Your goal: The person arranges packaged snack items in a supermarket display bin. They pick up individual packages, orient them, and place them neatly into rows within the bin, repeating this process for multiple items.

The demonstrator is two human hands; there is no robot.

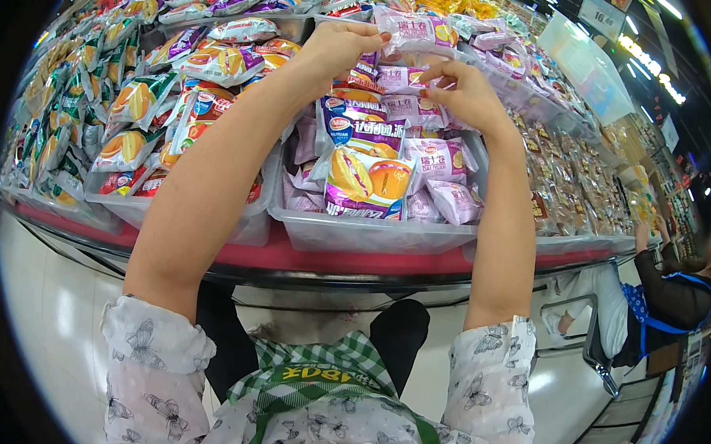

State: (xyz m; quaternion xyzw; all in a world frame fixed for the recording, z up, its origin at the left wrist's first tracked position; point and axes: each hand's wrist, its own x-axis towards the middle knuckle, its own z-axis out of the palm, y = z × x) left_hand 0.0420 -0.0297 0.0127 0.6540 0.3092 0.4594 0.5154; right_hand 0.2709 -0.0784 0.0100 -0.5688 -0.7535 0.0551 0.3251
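Observation:
Before me a clear plastic bin holds pink-wrapped Swiss rolls, with purple-wrapped pies lying in a column on its left half. My left hand reaches to the bin's back, its thumb and fingertip at the left end of a pink Swiss roll packet. To the right, my right hand is bent over the pink packets, with its fingers apart; its fingertips are close to a smaller pink packet. Nearest me in the bin lies a purple pie packet, showing a picture of filled buns.
Bins of wrapped pies stand left; brown packaged snacks fill the right. A black rail edges the red display. At far right a person in a blue apron reaches to the display, near a metal-framed stool.

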